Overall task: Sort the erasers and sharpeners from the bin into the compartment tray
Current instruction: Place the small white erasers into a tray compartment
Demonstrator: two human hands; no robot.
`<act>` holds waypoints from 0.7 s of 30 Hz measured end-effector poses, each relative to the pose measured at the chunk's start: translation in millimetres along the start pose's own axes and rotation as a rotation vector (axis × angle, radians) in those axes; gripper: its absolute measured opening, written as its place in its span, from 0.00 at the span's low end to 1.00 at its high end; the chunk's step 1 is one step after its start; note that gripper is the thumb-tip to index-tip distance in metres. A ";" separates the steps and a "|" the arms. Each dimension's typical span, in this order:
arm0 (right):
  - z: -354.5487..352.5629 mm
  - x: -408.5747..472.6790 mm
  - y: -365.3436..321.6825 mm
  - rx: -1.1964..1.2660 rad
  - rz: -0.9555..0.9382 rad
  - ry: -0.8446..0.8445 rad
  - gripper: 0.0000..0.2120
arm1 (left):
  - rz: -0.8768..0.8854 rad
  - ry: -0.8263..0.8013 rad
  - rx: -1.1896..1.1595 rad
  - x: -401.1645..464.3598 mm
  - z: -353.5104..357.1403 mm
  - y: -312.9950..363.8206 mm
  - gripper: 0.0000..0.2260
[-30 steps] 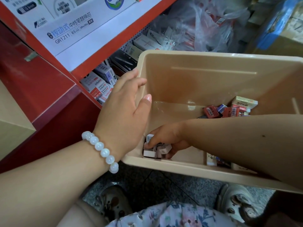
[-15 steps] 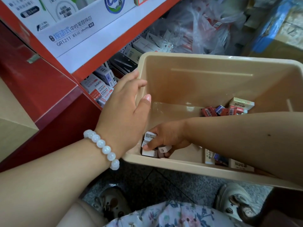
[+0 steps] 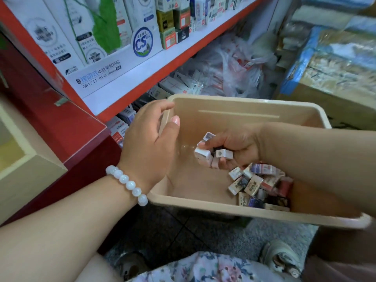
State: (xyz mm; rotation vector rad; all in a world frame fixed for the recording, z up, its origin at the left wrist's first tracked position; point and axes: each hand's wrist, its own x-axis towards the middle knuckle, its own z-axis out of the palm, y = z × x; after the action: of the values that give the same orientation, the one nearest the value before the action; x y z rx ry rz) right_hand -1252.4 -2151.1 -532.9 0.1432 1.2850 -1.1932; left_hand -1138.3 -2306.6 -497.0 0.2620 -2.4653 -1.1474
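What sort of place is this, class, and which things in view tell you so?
Probably a stationery shop or its stockroom. A red shelf carries boxed pen refills, bagged stock lies beneath it, and the right hand lifts small sharpeners from a bin of wrapped erasers.

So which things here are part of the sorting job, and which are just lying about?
Part of the job:
right hand gripping white sharpeners
left hand at the beige bin wall
wrapped erasers in the bin

Lying about:
shelf boxes
plastic bags
taped carton
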 end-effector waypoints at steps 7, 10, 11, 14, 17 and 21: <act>35.6 -73.1 -49.4 0.072 -0.339 0.096 0.07 | -0.725 -0.061 -0.773 -1.9 6.7 40.9 0.10; 60.5 -81.3 -50.6 -0.099 -0.569 0.301 0.04 | -1.064 -0.143 -1.055 2.0 5.0 54.2 0.19; 69.2 -79.5 -47.0 -0.178 -0.631 0.365 0.04 | -1.095 -0.163 -1.217 3.6 5.6 58.7 0.21; 91.7 -70.3 -30.0 -0.378 -0.748 0.569 0.04 | -0.998 -0.122 -1.640 2.9 7.1 73.2 0.18; 108.4 -67.2 -15.5 -0.449 -0.900 0.742 0.03 | -0.935 -0.025 -1.743 0.6 5.7 84.6 0.13; 126.8 -70.1 -7.6 -0.167 -1.089 0.707 0.15 | -0.823 0.083 -1.759 -3.1 -2.1 93.9 0.17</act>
State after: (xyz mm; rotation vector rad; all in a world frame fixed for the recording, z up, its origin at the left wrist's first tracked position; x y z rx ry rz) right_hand -1162.7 -2197.6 -428.7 -0.3421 2.2035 -2.0358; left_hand -1134.4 -2246.6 -424.9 0.6746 -0.4526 -2.8849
